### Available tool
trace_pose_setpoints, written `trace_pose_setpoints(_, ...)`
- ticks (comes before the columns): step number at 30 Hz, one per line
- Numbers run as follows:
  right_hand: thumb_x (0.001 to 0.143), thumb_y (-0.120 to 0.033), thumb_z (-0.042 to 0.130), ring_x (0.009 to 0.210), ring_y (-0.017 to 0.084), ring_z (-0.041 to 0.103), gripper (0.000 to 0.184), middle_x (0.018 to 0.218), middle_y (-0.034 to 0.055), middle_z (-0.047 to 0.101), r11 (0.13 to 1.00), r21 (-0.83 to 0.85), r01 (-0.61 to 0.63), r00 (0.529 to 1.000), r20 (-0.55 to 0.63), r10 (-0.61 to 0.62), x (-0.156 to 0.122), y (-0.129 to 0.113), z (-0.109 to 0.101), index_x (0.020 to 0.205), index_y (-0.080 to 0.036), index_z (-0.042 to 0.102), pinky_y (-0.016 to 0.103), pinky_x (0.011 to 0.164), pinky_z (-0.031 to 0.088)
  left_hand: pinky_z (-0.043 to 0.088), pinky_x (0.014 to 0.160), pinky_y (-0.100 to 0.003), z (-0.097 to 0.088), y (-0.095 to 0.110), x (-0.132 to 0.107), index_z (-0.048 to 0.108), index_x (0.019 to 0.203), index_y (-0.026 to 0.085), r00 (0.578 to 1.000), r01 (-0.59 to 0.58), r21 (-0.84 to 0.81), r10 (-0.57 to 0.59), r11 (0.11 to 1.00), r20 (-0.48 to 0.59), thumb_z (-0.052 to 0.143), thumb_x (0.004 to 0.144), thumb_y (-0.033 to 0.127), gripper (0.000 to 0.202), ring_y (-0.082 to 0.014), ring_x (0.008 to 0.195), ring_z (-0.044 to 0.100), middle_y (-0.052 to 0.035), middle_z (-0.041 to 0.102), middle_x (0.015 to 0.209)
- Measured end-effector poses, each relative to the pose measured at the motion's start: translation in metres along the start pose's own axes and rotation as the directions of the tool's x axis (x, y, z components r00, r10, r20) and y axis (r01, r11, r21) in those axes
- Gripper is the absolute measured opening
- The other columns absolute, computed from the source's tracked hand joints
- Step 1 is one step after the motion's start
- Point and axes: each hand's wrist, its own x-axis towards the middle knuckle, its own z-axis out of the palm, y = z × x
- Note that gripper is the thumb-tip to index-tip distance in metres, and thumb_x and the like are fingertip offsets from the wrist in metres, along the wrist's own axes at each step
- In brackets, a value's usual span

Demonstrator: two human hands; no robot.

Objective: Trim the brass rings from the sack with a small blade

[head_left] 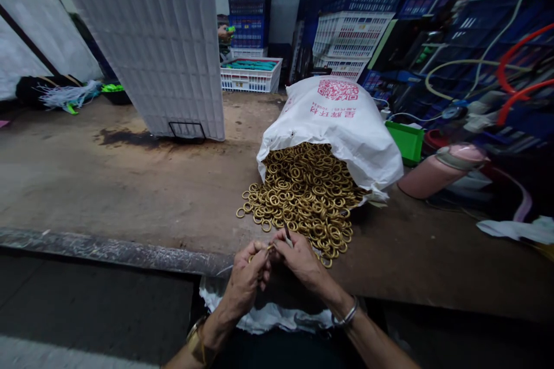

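Note:
Near the table's front edge, my left hand (247,277) is closed, pinching a gold-coloured ring (270,247) between thumb and forefinger. My right hand (302,258) meets it at the ring, its fingers pressed together. From its grip a thin dark blade-like tool (287,232) sticks up; its exact kind is not clear. Just beyond both hands lies a heap of similar gold rings (303,202), spilling from the mouth of a white woven sack (329,115) with red print. The fingers partly cover the held ring.
A tall white panel (173,52) stands on the wooden table (108,190) at left. Behind are a white crate (272,76) and stacked blue crates (249,0). On the right are a pink bottle (441,170), a green tray (405,141) and red hoses (504,78).

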Motion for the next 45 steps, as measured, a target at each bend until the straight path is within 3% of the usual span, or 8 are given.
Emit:
trace_pose_setpoints(5, 0.079, -0.022, 0.036, 0.054, 0.01, 0.046, 0.018, 0.057, -0.0026, 0.051, 0.958, -0.269, 0.101, 0.993, -0.034, -0.114, -0.002, 0.008, -0.001, 0.07, -0.018, 0.052, 0.02, 0.053, 0.034, 0.025, 0.034, -0.013, 0.001, 0.003, -0.001, 0.044, 0.071, 0.018, 1.0, -0.008, -0.015, 0.008, 1.0, -0.024, 0.058, 0.071, 0.043, 0.028, -0.0033, 0.036, 0.037, 0.0074, 0.046, 0.051)
trace_pose_setpoints(9, 0.071, -0.011, 0.04, 0.064, 0.013, 0.054, 0.023, 0.071, 0.0009, 0.061, 0.772, -0.612, 0.176, 0.981, 0.045, -0.188, -0.009, 0.016, 0.001, 0.086, -0.019, 0.055, 0.021, 0.059, 0.033, 0.026, 0.035, -0.014, 0.0, 0.005, 0.0, 0.045, 0.07, 0.018, 0.997, -0.042, 0.039, 0.044, 0.998, -0.059, 0.057, 0.07, 0.047, 0.031, -0.0036, 0.036, 0.037, 0.0075, 0.044, 0.049)
trace_pose_setpoints(12, 0.066, -0.005, 0.038, 0.067, 0.014, 0.056, 0.032, 0.073, 0.0011, 0.063, 0.665, -0.72, 0.198, 0.979, 0.108, -0.175, -0.013, 0.016, 0.005, 0.09, -0.02, 0.054, 0.021, 0.059, 0.031, 0.027, 0.036, -0.014, -0.001, 0.004, 0.0, 0.046, 0.071, 0.018, 0.997, -0.039, 0.073, 0.044, 0.997, -0.064, 0.055, 0.071, 0.048, 0.031, -0.004, 0.037, 0.037, 0.0075, 0.043, 0.047)
trace_pose_setpoints(23, 0.067, -0.005, 0.036, 0.065, 0.016, 0.055, 0.035, 0.074, 0.0051, 0.062, 0.493, -0.864, 0.102, 0.992, 0.052, -0.116, -0.008, 0.015, 0.0, 0.097, -0.016, 0.049, 0.024, 0.055, 0.026, 0.025, 0.034, -0.013, -0.001, 0.009, -0.014, 0.043, 0.066, 0.018, 0.998, -0.025, 0.105, 0.031, 0.994, -0.06, 0.058, 0.071, 0.043, 0.029, -0.0034, 0.036, 0.037, 0.0078, 0.043, 0.047)
trace_pose_setpoints(31, 0.069, -0.006, 0.038, 0.068, 0.016, 0.057, 0.034, 0.079, 0.005, 0.063, 0.459, -0.884, 0.088, 0.967, -0.034, -0.251, 0.02, 0.006, 0.007, 0.099, -0.017, 0.048, 0.025, 0.058, 0.028, 0.027, 0.034, -0.014, -0.015, 0.01, -0.014, 0.048, 0.07, 0.015, 0.999, 0.036, -0.248, -0.031, 0.968, 0.024, 0.057, 0.074, 0.038, 0.025, -0.004, 0.044, 0.042, 0.0009, 0.052, 0.068)
trace_pose_setpoints(35, 0.074, -0.01, 0.041, 0.072, 0.017, 0.059, 0.034, 0.085, 0.006, 0.064, 0.385, -0.923, 0.025, 0.977, -0.059, -0.205, 0.043, -0.005, 0.012, 0.107, -0.019, 0.045, 0.025, 0.058, 0.03, 0.026, 0.034, -0.014, -0.025, 0.009, -0.012, 0.05, 0.073, 0.014, 0.999, 0.047, -0.28, -0.044, 0.959, 0.016, 0.055, 0.076, 0.032, 0.019, -0.0046, 0.045, 0.043, -0.0019, 0.056, 0.072)
trace_pose_setpoints(40, 0.079, -0.013, 0.039, 0.071, 0.018, 0.061, 0.021, 0.082, 0.0065, 0.064, 0.306, -0.952, -0.008, 0.989, -0.053, -0.14, 0.056, -0.01, 0.016, 0.095, -0.02, 0.05, 0.025, 0.056, 0.031, 0.025, 0.035, -0.015, -0.031, 0.01, -0.012, 0.053, 0.088, 0.017, 0.996, 0.086, -0.389, -0.076, 0.917, 0.042, 0.057, 0.075, 0.029, 0.018, -0.0063, 0.045, 0.045, 0.0001, 0.055, 0.068)
trace_pose_setpoints(45, 0.077, -0.011, 0.041, 0.067, 0.016, 0.059, 0.019, 0.078, 0.0051, 0.064, 0.358, -0.934, 0.021, 0.983, -0.046, -0.179, 0.058, -0.006, 0.009, 0.089, -0.02, 0.053, 0.023, 0.054, 0.029, 0.028, 0.037, -0.014, -0.036, 0.011, -0.007, 0.057, 0.079, 0.013, 0.991, 0.136, -0.489, -0.127, 0.861, 0.052, 0.062, 0.07, 0.03, 0.02, -0.0072, 0.051, 0.049, -0.002, 0.055, 0.068)
